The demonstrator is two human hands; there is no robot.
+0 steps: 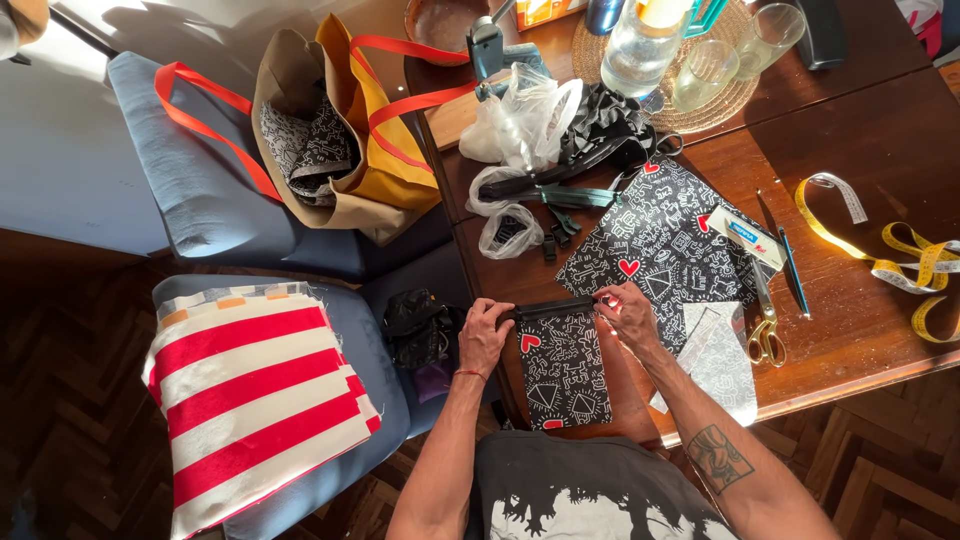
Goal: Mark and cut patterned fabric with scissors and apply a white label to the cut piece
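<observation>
My left hand (484,331) and my right hand (627,312) each pinch one end of a black zipper (552,307) laid along the top edge of a small black fabric piece (565,370) printed with white doodles and red hearts. The piece hangs over the near edge of the brown wooden table (860,140). A larger sheet of the same printed fabric (660,235) lies flat on the table just beyond my right hand.
Scissors (766,320), a pen (793,270) and a yellow tape measure (900,265) lie to the right. Plastic bags (520,120) and dark zippers (575,195) sit behind. A blue chair holds red-and-white striped cloth (255,400); a tan and yellow tote bag (350,140) stands beyond.
</observation>
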